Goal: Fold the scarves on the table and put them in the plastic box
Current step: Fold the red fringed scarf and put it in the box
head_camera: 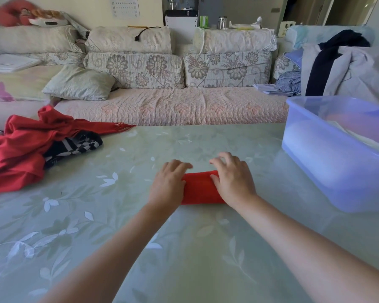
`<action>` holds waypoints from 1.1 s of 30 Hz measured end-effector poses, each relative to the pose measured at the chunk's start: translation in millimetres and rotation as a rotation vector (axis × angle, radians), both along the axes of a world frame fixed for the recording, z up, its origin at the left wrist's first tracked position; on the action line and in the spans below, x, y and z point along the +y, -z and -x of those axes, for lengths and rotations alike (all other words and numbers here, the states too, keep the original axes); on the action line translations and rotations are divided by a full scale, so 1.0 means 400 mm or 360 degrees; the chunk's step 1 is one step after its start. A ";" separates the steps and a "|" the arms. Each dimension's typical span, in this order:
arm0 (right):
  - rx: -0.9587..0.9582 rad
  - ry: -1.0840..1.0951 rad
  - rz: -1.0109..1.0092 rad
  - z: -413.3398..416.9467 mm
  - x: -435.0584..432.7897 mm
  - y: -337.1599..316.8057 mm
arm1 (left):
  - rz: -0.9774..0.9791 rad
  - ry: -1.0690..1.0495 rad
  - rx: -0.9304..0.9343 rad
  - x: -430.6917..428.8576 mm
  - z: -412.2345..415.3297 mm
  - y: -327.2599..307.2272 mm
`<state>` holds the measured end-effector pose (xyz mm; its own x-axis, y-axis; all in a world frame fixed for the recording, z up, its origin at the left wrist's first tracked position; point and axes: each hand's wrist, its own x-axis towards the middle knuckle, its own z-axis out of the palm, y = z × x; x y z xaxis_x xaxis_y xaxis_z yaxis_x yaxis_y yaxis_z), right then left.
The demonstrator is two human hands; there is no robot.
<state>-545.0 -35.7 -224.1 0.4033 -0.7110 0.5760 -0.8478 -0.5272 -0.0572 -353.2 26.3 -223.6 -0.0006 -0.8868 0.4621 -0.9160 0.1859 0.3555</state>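
Pressing folded red scarf onto table: left hand on left end, right hand on right end. Fingers of both relaxed, slightly spread, lying over scarf's far edge. Plastic box right of right fingers; 2 loose scarves well left of left fingers.

The desk lies open along its near edge and through the middle to the far edge. At the left edge a heaped red scarf over a checked scarf blocks the way. The plastic box fills the right edge, open-topped, perhaps with pale cloth inside. The left hand and right hand rest on a rolled scarf between them, bare strips either side.
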 end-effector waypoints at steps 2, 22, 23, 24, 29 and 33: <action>0.0039 -0.0313 0.0170 -0.012 -0.001 0.000 | -0.0046 0.0190 -0.0238 -0.008 0.017 0.013; 0.0471 -0.0187 -0.0843 0.182 0.039 -0.027 | -0.0659 0.0229 -0.0170 -0.025 0.112 0.026; 0.0473 -0.0139 -0.0847 0.217 0.042 -0.033 | -0.0674 0.0263 -0.0181 -0.036 0.149 0.021; 0.0473 -0.0090 -0.0859 0.253 0.046 -0.039 | -0.0683 0.0300 -0.0196 -0.047 0.186 0.020; 0.0424 0.0132 -0.0927 0.428 0.066 -0.039 | -0.0727 0.0495 -0.0268 -0.093 0.361 0.019; 0.0418 0.0288 -0.0894 0.518 0.087 -0.030 | -0.0699 0.0634 -0.0224 -0.120 0.461 0.017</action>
